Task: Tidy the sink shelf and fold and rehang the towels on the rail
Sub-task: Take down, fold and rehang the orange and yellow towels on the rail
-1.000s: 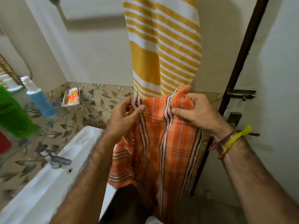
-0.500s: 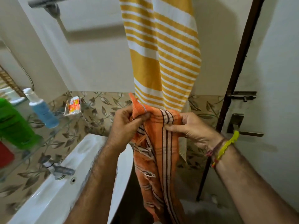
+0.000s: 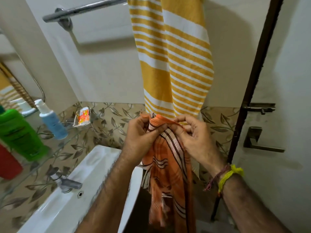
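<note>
An orange checked towel hangs bunched and narrow from both my hands in front of me. My left hand grips its gathered top edge in a closed fist. My right hand pinches the same top edge from the right, fingers curled. Behind them a yellow-and-white striped towel hangs from the chrome rail at the top. The glass sink shelf on the left carries a green bottle, a blue spray bottle, a red item and a small orange packet.
A white sink with a metal tap lies lower left. A dark door frame runs down the right, with a latch and door handle. Leaf-patterned tiles cover the wall behind.
The towel was spread wide between my hands a second ago; my hands have come together and it now hangs gathered into a narrow bunch. The view has tilted up, showing the rail.
</note>
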